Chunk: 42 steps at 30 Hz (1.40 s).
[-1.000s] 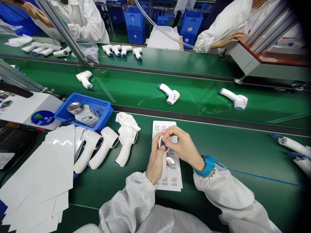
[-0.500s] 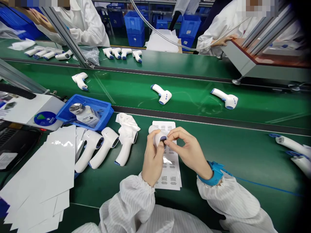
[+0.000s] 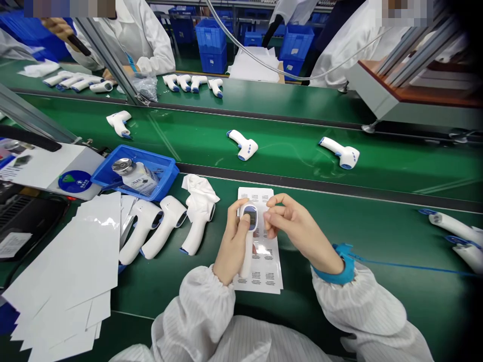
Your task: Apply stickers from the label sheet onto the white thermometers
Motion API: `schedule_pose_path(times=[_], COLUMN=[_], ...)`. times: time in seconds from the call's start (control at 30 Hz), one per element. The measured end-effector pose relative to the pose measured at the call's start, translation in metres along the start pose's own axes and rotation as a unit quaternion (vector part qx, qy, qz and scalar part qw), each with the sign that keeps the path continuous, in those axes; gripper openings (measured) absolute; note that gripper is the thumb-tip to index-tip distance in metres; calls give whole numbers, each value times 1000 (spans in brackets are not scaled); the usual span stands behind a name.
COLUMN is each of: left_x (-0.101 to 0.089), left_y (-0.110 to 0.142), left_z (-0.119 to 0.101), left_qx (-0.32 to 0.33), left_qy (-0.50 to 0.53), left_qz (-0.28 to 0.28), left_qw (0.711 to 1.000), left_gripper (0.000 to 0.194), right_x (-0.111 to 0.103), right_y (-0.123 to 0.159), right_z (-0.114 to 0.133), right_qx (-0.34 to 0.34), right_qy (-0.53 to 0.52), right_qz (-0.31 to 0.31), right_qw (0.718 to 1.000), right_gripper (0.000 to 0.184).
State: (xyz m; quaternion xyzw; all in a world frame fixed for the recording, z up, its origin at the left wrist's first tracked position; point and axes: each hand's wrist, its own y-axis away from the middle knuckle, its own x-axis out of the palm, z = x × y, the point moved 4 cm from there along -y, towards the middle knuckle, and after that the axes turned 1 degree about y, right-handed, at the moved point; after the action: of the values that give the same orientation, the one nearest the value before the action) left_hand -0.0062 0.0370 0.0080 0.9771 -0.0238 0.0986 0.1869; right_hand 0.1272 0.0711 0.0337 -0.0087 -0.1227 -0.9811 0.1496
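My left hand (image 3: 231, 246) is closed around a white infrared thermometer (image 3: 247, 254), its screen side facing me and its handle pointing down. The thumb lies over part of the screen. Just right of the thermometer, my right hand (image 3: 292, 218) has thumb and forefinger pinched together; whatever they may hold is too small to make out. A blue strap circles that wrist. Beneath both hands lie sheets of printed labels (image 3: 266, 274). To the left, a white cloth (image 3: 199, 192) covers the top of another thermometer (image 3: 195, 234), beside two more thermometers (image 3: 166, 221).
A blue tray (image 3: 168, 181) holds a bottle (image 3: 139, 180) with a metal top. White papers (image 3: 71, 261) are fanned at left. Several thermometers lie on the green belt (image 3: 188, 136), including one at right (image 3: 341, 152). Co-workers in white sit across. More thermometers (image 3: 456, 229) lie far right.
The thermometer in my left hand has been turned so its screen faces me. My right hand has drawn off it to the right. Thermometers on the belt have shifted left.
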Motion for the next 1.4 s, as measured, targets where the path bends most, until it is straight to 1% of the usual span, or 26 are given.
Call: schedule_pose_path(times=[0.03,0.1,0.17,0.23,0.27,0.37,0.4,0.43,0.5,0.53,0.6,0.7,0.73,0.8,0.87,0.93,1.0,1.03,1.13,1.2,1.27,1.33,1.4], left_x=[0,1,2,3,3,6,6,7,7,6,4,1,1,2,2,2,1,1,1,0,-1,-2,-3], left_y=[1,3,7,12,14,21,22,23,25,25,24,24,24,23,22,21,20,20,19,19,19,19,18], left_z=[-1,-4,-10,-15,-17,-21,-22,-23,-25,-26,-26,-21,-20,-17,-18,-21,-24,-26,-28,-29,-30,-33,-35], left_qx=[-22,-43,-24,12,29,65,72,79,88,90,88,65,56,52,70,98,119,124,111,93,77,71,72], left_qy=[29,70,68,25,0,-37,-37,-35,-33,-34,-35,-20,-10,11,25,25,23,26,42,54,69,82,89], left_qz=[18,54,75,79,77,71,68,63,51,43,30,21,22,26,27,25,24,27,41,44,35,29,26], left_qw=[999,995,995,997,997,995,994,994,994,994,995,997,998,998,997,994,992,992,992,993,994,994,993], left_gripper=[40,46,55,63,65,69,69,68,68,68,68,71,74,77,77,79,82,83,85,89,88,86,85], right_x=[-2,-2,4,12,14,16,16,16,17,18,21,27,28,30,32,34,36,36,36,38,42,46,47], right_y=[-1,1,4,6,6,5,4,3,2,2,2,5,7,9,10,12,14,15,20,25,32,38,41], right_z=[1,5,10,14,16,20,21,23,24,25,23,19,17,15,13,11,7,5,0,-3,-7,-9,-9], right_qx=[-17,-81,-147,-196,-210,-230,-233,-237,-242,-240,-223,-178,-166,-151,-138,-116,-82,-63,-17,5,29,48,55], right_qy=[8,55,127,171,173,137,129,127,133,137,142,135,131,123,113,96,59,36,-31,-60,-75,-73,-24], right_qz=[-17,-48,-46,-33,-33,-58,-71,-83,-95,-90,-59,11,26,37,36,44,67,81,115,139,167,188,208], right_qw=[1000,994,980,965,962,962,961,960,957,957,963,975,977,980,983,988,993,994,993,988,983,978,976], right_gripper=[22,20,24,31,29,6,3,7,10,8,5,28,35,42,47,55,62,62,55,56,62,74,84])
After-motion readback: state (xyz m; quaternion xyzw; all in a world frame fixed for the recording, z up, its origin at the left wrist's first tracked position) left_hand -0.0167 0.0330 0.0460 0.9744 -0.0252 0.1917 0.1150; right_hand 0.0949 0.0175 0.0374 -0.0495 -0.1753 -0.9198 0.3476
